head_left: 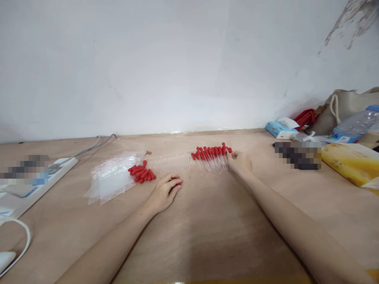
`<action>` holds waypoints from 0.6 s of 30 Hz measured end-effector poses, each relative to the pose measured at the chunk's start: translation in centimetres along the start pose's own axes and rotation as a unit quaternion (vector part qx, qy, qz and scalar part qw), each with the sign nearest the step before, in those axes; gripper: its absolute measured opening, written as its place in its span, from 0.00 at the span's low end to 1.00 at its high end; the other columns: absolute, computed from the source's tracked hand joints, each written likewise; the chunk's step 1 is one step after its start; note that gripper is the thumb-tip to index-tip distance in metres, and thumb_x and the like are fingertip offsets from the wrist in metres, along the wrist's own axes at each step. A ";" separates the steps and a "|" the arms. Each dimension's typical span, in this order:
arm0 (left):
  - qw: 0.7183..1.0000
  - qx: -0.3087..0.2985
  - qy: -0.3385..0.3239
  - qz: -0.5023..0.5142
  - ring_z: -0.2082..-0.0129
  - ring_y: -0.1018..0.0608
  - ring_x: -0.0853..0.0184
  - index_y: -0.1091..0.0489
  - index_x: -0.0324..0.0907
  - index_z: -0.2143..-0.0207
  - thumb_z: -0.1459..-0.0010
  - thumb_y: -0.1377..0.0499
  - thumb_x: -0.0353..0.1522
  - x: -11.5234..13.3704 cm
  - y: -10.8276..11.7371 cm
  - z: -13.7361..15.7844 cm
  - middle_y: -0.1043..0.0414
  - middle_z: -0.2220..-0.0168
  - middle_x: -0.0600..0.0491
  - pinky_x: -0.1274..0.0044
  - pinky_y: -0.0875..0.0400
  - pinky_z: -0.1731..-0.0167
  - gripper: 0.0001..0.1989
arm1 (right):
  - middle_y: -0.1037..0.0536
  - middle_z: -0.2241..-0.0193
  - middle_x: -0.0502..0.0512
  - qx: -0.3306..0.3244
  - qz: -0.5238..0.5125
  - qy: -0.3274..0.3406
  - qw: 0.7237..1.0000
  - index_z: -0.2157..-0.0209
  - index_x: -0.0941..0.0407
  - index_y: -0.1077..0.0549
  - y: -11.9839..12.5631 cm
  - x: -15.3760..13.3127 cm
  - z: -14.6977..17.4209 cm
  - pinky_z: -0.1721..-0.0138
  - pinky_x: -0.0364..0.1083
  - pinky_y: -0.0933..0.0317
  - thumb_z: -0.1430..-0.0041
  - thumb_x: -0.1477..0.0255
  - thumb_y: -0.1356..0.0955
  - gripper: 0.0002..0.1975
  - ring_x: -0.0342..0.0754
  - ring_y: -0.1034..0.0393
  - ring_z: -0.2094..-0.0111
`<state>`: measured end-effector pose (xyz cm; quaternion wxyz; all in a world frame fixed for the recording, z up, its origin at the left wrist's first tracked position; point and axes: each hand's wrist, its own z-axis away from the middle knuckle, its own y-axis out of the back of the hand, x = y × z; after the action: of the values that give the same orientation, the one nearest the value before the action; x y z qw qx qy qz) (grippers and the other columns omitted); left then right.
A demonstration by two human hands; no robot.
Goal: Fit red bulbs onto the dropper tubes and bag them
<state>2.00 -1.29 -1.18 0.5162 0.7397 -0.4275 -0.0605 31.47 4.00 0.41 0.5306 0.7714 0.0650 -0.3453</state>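
You seem to be setting a dropper [224,145] at the right end of the red-topped row [211,153], right hand [231,156] pinching it narrowly, left hand [179,183] holding a red bulb [178,184], so release calls for gentleness, with open desk [201,228] toward you and the wall [177,71] behind.

A brown table [219,209] spreads wide, its surface smooth and faintly glossy. Directly behind the table stands a plain whitish wall [166,71], flecked with small scuffs. High above the table's right end, a rough brownish patch [353,21] breaks the wall's finish. Shiny clear film [180,131] catches light along the table's back edge. Toward the table's front, a soft glare meets a broad, dim shadow [231,252].
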 end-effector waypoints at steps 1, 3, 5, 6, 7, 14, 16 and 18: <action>1.000 -0.001 0.001 0.004 0.58 0.30 0.65 0.31 0.42 0.60 0.42 0.49 0.30 0.1 0.1 0.0 0.33 0.59 0.48 0.71 0.34 0.58 0.09 | 0.23 0.71 0.55 -0.003 0.008 0.002 1.000 0.73 0.54 0.26 -0.2 0.0 0.2 0.70 0.44 0.45 0.49 0.64 0.39 0.13 0.50 0.31 0.69; 1.000 -0.003 0.004 0.014 0.59 0.30 0.66 0.32 0.42 0.62 0.42 0.48 0.30 0.2 0.2 0.0 0.33 0.60 0.49 0.71 0.35 0.58 0.08 | 0.23 0.71 0.55 -0.007 0.021 0.011 1.000 0.73 0.54 0.26 -0.6 0.1 0.6 0.68 0.45 0.45 0.49 0.65 0.39 0.12 0.50 0.31 0.69; 1.000 -0.003 0.005 0.025 0.59 0.30 0.66 0.33 0.41 0.64 0.42 0.48 0.30 0.3 0.3 0.0 0.33 0.60 0.50 0.72 0.36 0.58 0.06 | 0.24 0.71 0.55 -0.007 0.035 0.019 0.999 0.72 0.54 0.27 -0.7 0.2 0.9 0.67 0.45 0.45 0.50 0.65 0.39 0.12 0.50 0.31 0.68; 0.999 -0.001 0.006 0.031 0.60 0.30 0.67 0.34 0.41 0.65 0.42 0.48 0.31 0.4 0.4 0.0 0.33 0.61 0.51 0.73 0.36 0.58 0.05 | 0.24 0.71 0.55 -0.008 0.044 0.024 0.999 0.71 0.54 0.27 -0.8 0.3 0.9 0.66 0.46 0.45 0.50 0.64 0.38 0.12 0.50 0.31 0.68; 0.999 0.001 0.008 0.036 0.61 0.30 0.67 0.34 0.41 0.66 0.42 0.48 0.31 0.5 0.4 -0.1 0.33 0.62 0.51 0.73 0.36 0.59 0.04 | 0.24 0.71 0.55 -0.008 0.054 0.030 0.998 0.71 0.54 0.26 -0.7 0.4 1.0 0.65 0.47 0.46 0.50 0.64 0.38 0.12 0.51 0.31 0.68; 0.999 0.026 0.034 0.026 0.70 0.32 0.69 0.38 0.41 0.69 0.45 0.44 0.34 0.4 0.3 -0.1 0.34 0.70 0.55 0.77 0.37 0.68 0.06 | 0.24 0.73 0.53 0.028 0.062 0.127 0.990 0.71 0.54 0.27 -0.3 -1.1 2.3 0.61 0.48 0.50 0.49 0.68 0.39 0.10 0.49 0.32 0.69; 0.999 0.037 0.033 0.013 0.70 0.32 0.68 0.36 0.41 0.70 0.47 0.42 0.36 0.2 0.3 -0.1 0.34 0.71 0.54 0.76 0.37 0.68 0.07 | 0.24 0.72 0.51 0.014 0.044 0.177 0.983 0.71 0.54 0.28 -0.6 -2.8 3.2 0.61 0.47 0.51 0.48 0.69 0.40 0.10 0.47 0.32 0.68; 0.998 0.048 0.034 0.006 0.69 0.32 0.68 0.35 0.41 0.70 0.48 0.41 0.37 0.1 0.2 0.0 0.34 0.71 0.54 0.76 0.37 0.68 0.08 | 0.24 0.73 0.50 -0.033 0.041 0.211 0.976 0.72 0.53 0.28 -1.3 -4.8 4.2 0.60 0.48 0.52 0.47 0.68 0.40 0.10 0.47 0.32 0.67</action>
<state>1.94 -1.38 -0.93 0.4947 0.7624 -0.4170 -0.0115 25.25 2.25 1.45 0.5439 0.8108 0.1553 -0.1505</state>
